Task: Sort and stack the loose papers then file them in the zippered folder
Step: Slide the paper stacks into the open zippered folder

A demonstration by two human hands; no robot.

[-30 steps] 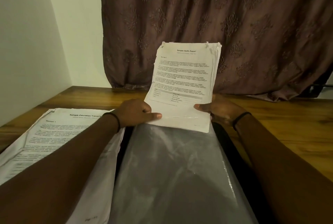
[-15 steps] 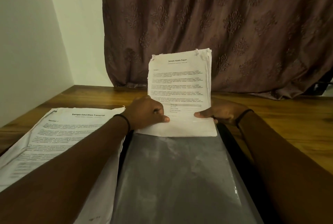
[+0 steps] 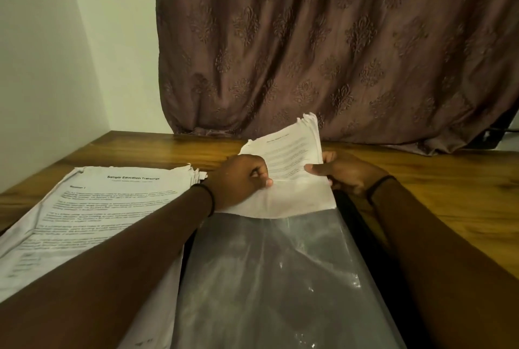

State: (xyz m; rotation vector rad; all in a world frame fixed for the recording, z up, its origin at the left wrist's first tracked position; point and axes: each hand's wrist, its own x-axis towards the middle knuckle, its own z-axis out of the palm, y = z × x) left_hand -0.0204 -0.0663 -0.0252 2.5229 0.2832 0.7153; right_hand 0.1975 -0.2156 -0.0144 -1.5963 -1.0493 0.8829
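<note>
Two hands on one thin stack of white printed sheets (image 3: 292, 157), held at 12 o'clock of the flat folder with a clear grey plastic face and black edging (image 3: 266, 278). Stack tilted, top edge leaning away toward 1 o'clock, top corners ragged and fanned. Bottom edge meets the folder's far end; whether it sits inside a pocket or only on top, cannot tell.

Left hand (image 3: 241, 180) grips the stack's lower left side: fingers curled, thumb pressed on the printed face. Right hand (image 3: 345, 171) pinches the right edge, thumb on the front, fingers behind the sheets. Black wristbands (image 3: 208, 197), one on each wrist.

Folder lies lengthwise on the brown wooden bench (image 3: 449, 194), running 12 to 6 o'clock between the forearms. At its 9 o'clock, right against its left edge: thicker pile of white printed pages (image 3: 112, 208), lying flat, top sheet headed "Sample Education Transcript". Left forearm crosses over the pile's near right part.

Dull mauve patterned curtain (image 3: 337, 53) hangs at 12 o'clock behind the bench, hem resting on the wood. Pale wall (image 3: 42, 67) at 10 o'clock.
</note>
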